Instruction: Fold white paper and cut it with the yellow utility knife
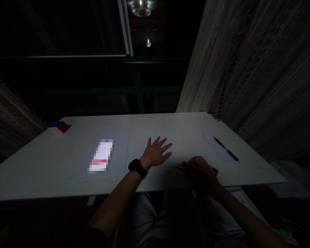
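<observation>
My left hand [156, 151] lies flat on the white table [41, 165] with fingers spread, a black watch [137, 167] on its wrist. It presses on a pale sheet of paper [175, 144] that is hard to separate from the tabletop. My right hand [200, 168] is closed near the front edge, its fingers curled round a yellowish tool [181, 165] whose tip shows to the left and whose dark end [215, 170] sticks out to the right. The scene is very dim.
Another paper sheet [119, 137] lies at left with a blurred patch on it. A red and blue block [59, 127] sits at the far left corner. A black pen [226, 148] rests on a paper strip at right. A curtain [248, 69] hangs at right.
</observation>
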Tool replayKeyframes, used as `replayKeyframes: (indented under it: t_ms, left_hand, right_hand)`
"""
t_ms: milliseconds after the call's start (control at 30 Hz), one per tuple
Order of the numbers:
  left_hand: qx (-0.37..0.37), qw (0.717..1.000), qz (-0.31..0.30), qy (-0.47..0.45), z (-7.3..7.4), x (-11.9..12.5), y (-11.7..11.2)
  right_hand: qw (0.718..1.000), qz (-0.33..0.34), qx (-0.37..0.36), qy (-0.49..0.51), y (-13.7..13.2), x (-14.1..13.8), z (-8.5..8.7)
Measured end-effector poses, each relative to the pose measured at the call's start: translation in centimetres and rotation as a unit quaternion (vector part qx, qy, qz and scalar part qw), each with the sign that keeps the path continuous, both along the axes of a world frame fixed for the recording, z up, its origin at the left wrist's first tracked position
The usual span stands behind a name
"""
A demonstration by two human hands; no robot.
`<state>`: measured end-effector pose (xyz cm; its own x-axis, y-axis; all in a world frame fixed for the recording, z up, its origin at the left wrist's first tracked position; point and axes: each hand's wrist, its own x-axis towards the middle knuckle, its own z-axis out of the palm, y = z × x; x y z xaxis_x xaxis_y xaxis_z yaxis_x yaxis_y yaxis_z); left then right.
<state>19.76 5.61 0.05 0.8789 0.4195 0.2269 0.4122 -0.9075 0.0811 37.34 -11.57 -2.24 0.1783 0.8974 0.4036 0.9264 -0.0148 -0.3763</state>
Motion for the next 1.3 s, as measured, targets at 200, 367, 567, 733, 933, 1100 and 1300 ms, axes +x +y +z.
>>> replayKeyframes:
  t_ms: [200, 367, 567, 733, 933, 1100, 1300]
  left_hand:
    - [0.007, 1.000, -0.004, -0.008, 0.02, -0.04, -0.06]
    - [0.011, 1.000, -0.003, -0.002, -0.04, -0.01, -0.01]
    - [0.012, 1.000, -0.013, -0.011, -0.12, -0.03, -0.02]
    - [0.018, 1.000, -0.008, -0.006, -0.18, -0.05, -0.13]
    - [0.026, 1.000, -0.003, -0.006, -0.29, 0.00, -0.16]
    - [0.017, 1.000, -0.002, -0.001, -0.24, 0.00, -0.18]
    - [0.008, 1.000, -0.002, 0.000, -0.04, 0.00, -0.27]
  right_hand:
    - [0.998, -0.019, -0.016, 0.050, -0.01, -0.02, 0.33]
    - [0.999, -0.011, -0.030, 0.027, 0.58, -0.07, 0.30]
    - [0.998, 0.054, -0.012, -0.043, 0.59, -0.36, 0.13]
    - [0.997, 0.044, -0.013, -0.056, 0.33, -0.58, 0.53]
    - [0.999, 0.016, -0.032, -0.016, 0.52, -0.67, 0.80]
    - [0.999, 0.018, -0.051, 0.002, 0.26, -0.72, 0.71]
    - [0.999, 0.017, -0.041, -0.016, 0.23, -0.80, 0.58]
